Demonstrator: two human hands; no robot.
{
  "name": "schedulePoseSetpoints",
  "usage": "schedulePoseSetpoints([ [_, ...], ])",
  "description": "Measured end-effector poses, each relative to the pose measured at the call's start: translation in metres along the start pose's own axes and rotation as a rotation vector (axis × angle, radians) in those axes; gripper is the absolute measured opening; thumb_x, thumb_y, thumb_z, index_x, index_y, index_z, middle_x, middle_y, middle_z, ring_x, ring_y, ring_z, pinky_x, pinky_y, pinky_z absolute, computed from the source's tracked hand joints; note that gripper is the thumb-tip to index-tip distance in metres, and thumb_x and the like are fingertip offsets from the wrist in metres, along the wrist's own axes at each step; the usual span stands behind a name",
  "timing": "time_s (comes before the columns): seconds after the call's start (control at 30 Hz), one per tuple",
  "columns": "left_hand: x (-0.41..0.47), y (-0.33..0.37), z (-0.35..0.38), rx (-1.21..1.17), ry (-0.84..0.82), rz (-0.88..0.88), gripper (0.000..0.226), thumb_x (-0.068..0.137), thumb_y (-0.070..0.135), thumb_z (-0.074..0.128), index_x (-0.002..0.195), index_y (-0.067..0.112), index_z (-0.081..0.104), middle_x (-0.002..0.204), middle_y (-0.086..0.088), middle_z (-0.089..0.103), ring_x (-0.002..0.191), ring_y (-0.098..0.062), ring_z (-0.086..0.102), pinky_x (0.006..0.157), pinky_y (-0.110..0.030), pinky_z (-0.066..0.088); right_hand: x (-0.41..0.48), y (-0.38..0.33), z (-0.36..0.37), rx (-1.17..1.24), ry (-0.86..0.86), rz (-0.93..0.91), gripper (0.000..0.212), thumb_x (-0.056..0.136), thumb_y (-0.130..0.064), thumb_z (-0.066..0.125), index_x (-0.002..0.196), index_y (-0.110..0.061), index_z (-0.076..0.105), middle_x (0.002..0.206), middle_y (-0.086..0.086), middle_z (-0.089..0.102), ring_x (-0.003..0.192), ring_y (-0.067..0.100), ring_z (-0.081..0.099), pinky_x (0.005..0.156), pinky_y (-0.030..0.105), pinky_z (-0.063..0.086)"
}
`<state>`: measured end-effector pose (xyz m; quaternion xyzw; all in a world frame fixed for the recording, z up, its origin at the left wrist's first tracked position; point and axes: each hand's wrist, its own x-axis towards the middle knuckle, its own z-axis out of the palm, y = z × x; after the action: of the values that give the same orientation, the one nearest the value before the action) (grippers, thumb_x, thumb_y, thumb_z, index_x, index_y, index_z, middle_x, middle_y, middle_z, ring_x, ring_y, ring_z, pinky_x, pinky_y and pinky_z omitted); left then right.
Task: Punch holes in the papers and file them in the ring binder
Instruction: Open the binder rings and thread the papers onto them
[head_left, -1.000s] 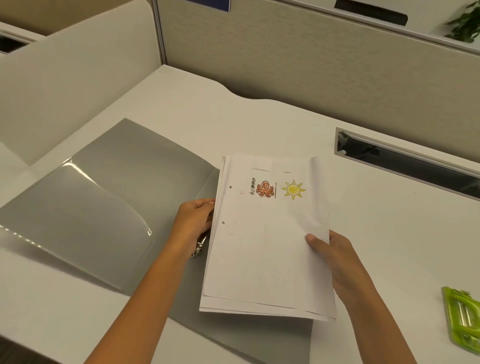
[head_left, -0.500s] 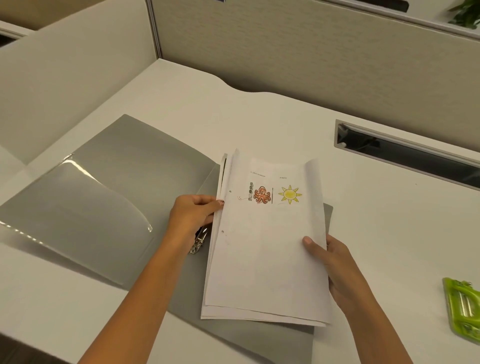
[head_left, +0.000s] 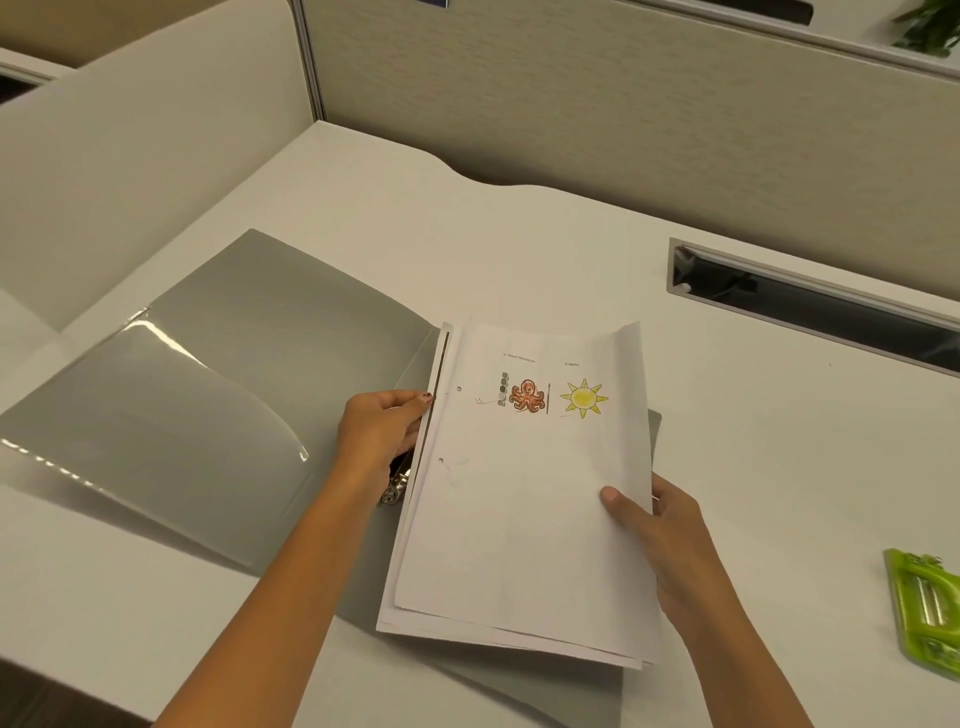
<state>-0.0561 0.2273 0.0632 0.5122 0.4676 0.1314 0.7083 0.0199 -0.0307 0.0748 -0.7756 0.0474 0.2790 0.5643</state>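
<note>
A grey ring binder (head_left: 249, 364) lies open on the white desk, its clear inner pocket on the left flap. A stack of white papers (head_left: 524, 519) hangs over its right half; the top sheet shows an octopus and a sun drawing and two punched holes along its left edge. My left hand (head_left: 382, 431) pinches the stack's left edge, just above the metal ring mechanism (head_left: 397, 486). My right hand (head_left: 654, 535) grips the stack's right edge, thumb on top. A green hole punch (head_left: 927, 608) lies at the right edge of the view.
Beige cubicle partitions (head_left: 571, 104) wall the desk at the back and left. A recessed cable slot (head_left: 810, 306) runs along the back right. Bare white desk (head_left: 779, 441) lies between the papers and the hole punch.
The paper stack has shifted slightly left and lower over the binder, and its left edge now stands more upright by the rings. Both hands keep their hold.
</note>
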Motion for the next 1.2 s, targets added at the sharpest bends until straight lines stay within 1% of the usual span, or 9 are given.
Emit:
schedulePoseSetpoints([
  [0.13,-0.002,-0.002,0.002,0.024,0.043,0.033,0.002,0.083,0.009,0.071,0.083,0.008,0.073,0.088,-0.016,0.075,0.084,-0.028,0.073,0.082,-0.035,0.057,-0.003,0.002,-0.002,0.005,0.001,0.003,0.031,0.086,-0.021,0.068,0.116,-0.016,0.062,0.107,0.005,0.071,0.093,0.03,0.069,0.086,0.049,0.055],
  [0.2,-0.003,-0.003,0.004,0.039,0.061,0.032,0.003,0.082,0.009,0.071,0.079,0.01,0.072,0.086,-0.015,0.075,0.079,-0.027,0.073,0.081,-0.035,0.058,-0.004,0.003,-0.002,0.004,0.002,0.009,0.031,0.087,-0.022,0.067,0.116,-0.016,0.061,0.108,0.006,0.071,0.093,0.031,0.069,0.086,0.051,0.055],
  [0.43,0.002,-0.003,0.004,0.048,0.065,-0.024,0.008,0.079,0.01,0.075,0.082,0.004,0.072,0.085,-0.015,0.075,0.081,-0.03,0.073,0.084,-0.04,0.058,-0.006,0.006,-0.001,0.017,-0.012,0.044,0.032,0.087,-0.023,0.067,0.117,-0.016,0.06,0.11,0.006,0.07,0.094,0.033,0.069,0.088,0.055,0.054],
  [0.6,0.003,0.002,0.007,0.044,0.034,-0.065,0.004,0.079,0.005,0.072,0.081,0.001,0.07,0.088,-0.018,0.074,0.08,-0.03,0.073,0.08,-0.037,0.059,-0.007,0.004,-0.001,-0.009,-0.002,0.036,0.031,0.087,-0.023,0.067,0.117,-0.017,0.06,0.109,0.006,0.07,0.093,0.032,0.069,0.087,0.054,0.054],
  [0.73,0.003,0.004,0.005,0.102,0.015,-0.048,0.004,0.079,0.002,0.072,0.083,0.002,0.071,0.09,-0.013,0.074,0.077,-0.024,0.073,0.078,-0.034,0.059,-0.011,0.001,-0.002,-0.033,0.009,0.021,0.033,0.089,-0.022,0.065,0.12,-0.016,0.059,0.11,0.005,0.069,0.093,0.03,0.068,0.087,0.05,0.055],
  [0.8,-0.001,0.003,0.005,0.194,0.045,-0.007,0.006,0.077,0.004,0.075,0.078,0.008,0.07,0.09,-0.008,0.074,0.075,-0.023,0.073,0.079,-0.036,0.059,-0.013,0.0,-0.003,-0.042,0.018,0.017,0.034,0.089,-0.021,0.065,0.121,-0.016,0.058,0.111,0.006,0.068,0.093,0.029,0.067,0.086,0.049,0.055],
  [0.93,-0.014,0.005,0.007,0.524,0.219,0.242,0.013,0.077,0.016,0.075,0.074,0.023,0.064,0.076,0.003,0.071,0.07,-0.021,0.07,0.07,-0.036,0.059,-0.015,-0.002,-0.005,-0.044,0.025,0.01,0.034,0.088,-0.021,0.065,0.121,-0.016,0.058,0.111,0.006,0.068,0.093,0.03,0.067,0.085,0.048,0.055],
  [1.07,-0.016,0.007,0.007,0.5,0.114,0.209,0.016,0.082,0.018,0.07,0.068,0.024,0.065,0.068,0.0,0.071,0.066,-0.021,0.07,0.071,-0.036,0.06,-0.017,-0.002,-0.004,-0.044,0.027,0.005,0.035,0.088,-0.022,0.066,0.122,-0.016,0.058,0.111,0.005,0.069,0.093,0.03,0.068,0.087,0.05,0.055],
  [1.2,-0.017,0.004,0.01,0.537,0.019,0.158,0.014,0.089,0.027,0.062,0.085,0.016,0.07,0.089,0.0,0.072,0.075,-0.026,0.07,0.074,-0.037,0.059,-0.019,-0.004,-0.002,-0.042,0.026,-0.008,0.036,0.087,-0.024,0.066,0.122,-0.017,0.058,0.111,0.005,0.069,0.095,0.03,0.068,0.087,0.052,0.055],
])
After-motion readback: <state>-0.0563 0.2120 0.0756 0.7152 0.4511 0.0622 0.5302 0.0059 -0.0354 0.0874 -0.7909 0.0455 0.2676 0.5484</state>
